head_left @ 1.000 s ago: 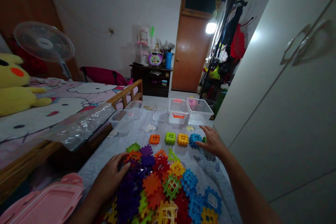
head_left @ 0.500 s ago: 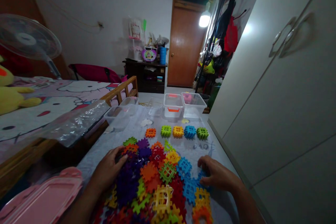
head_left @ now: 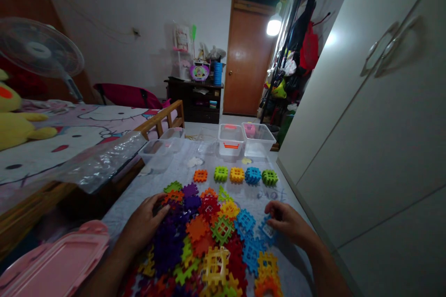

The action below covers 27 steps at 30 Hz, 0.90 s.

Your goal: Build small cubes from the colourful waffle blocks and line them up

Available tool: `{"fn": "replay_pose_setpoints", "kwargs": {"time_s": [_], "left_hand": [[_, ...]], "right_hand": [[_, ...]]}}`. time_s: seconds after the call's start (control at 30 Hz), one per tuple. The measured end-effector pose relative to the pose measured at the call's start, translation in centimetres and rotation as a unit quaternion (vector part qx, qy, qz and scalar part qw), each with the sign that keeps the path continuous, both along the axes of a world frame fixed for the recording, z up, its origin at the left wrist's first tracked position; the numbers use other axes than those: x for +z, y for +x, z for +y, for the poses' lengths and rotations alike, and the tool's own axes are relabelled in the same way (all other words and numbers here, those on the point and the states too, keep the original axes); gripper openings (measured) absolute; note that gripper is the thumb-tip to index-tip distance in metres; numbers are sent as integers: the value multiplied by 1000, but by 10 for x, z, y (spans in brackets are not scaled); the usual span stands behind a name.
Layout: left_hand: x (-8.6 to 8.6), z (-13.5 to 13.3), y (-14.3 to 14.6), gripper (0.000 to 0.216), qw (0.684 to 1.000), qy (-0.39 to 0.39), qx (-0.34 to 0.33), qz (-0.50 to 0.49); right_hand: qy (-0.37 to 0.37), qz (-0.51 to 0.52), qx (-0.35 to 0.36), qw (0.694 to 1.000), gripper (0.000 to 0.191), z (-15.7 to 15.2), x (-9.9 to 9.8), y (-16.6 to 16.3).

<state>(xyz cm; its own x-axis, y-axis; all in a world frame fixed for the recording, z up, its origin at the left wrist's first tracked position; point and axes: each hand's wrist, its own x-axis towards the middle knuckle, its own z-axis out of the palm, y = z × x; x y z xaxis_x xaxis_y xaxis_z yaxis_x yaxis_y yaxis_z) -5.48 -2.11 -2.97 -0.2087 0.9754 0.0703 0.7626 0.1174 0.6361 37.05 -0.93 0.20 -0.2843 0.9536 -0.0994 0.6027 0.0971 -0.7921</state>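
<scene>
A heap of colourful plastic interlocking tiles (head_left: 198, 229) with notched edges lies on the cloth-covered table. At its left edge rests my left hand (head_left: 149, 218), thumb and fingers apart, touching purple tiles beside an orange tile (head_left: 174, 196). On the right side my right hand (head_left: 287, 222) pinches a blue lattice tile (head_left: 266, 228), tilted up. More blue tiles (head_left: 245, 221) lie just left of it. Behind the heap stands a row of tile stacks: orange (head_left: 200, 176), light green (head_left: 220, 174), yellow (head_left: 237, 175), blue (head_left: 252, 175) and green (head_left: 269, 177).
Clear plastic bins (head_left: 230, 141) stand at the table's far end, with clear containers (head_left: 156, 151) at the far left. A pink lid (head_left: 57, 260) is at the lower left. A bed rail (head_left: 158, 125) borders the left side, a white wardrobe (head_left: 376, 134) the right.
My right hand has raised the blue tile slightly from among the other blue tiles, so more of it shows. My left hand stays in place.
</scene>
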Motion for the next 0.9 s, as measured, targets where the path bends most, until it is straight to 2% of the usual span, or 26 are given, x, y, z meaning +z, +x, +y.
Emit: {"fn": "replay_pose_setpoints", "kwargs": {"time_s": [0.1, 0.2, 0.33, 0.43, 0.63, 0.77, 0.9], "left_hand": [[-1, 1, 0, 56, 1000, 2, -2, 2], [-2, 1, -1, 57, 1000, 1, -4, 2], [-4, 1, -2, 58, 1000, -4, -3, -7], [-5, 1, -2, 57, 1000, -1, -2, -3], [-7, 2, -4, 54, 1000, 15, -3, 6], [-5, 1, -3, 53, 1000, 25, -3, 13], [-3, 0, -1, 55, 1000, 23, 4, 20]], "right_hand": [[139, -2, -85, 987, 15, 6, -1, -2], [229, -50, -99, 967, 8, 7, -2, -11], [190, -146, -18, 971, 16, 1, -4, -21], [143, -161, 17, 976, 23, -5, -3, -18], [103, -178, -3, 979, 59, -4, -15, -3], [105, -179, -18, 978, 60, -1, -25, -3], [133, -117, -30, 984, 55, -2, -16, -22]]}}
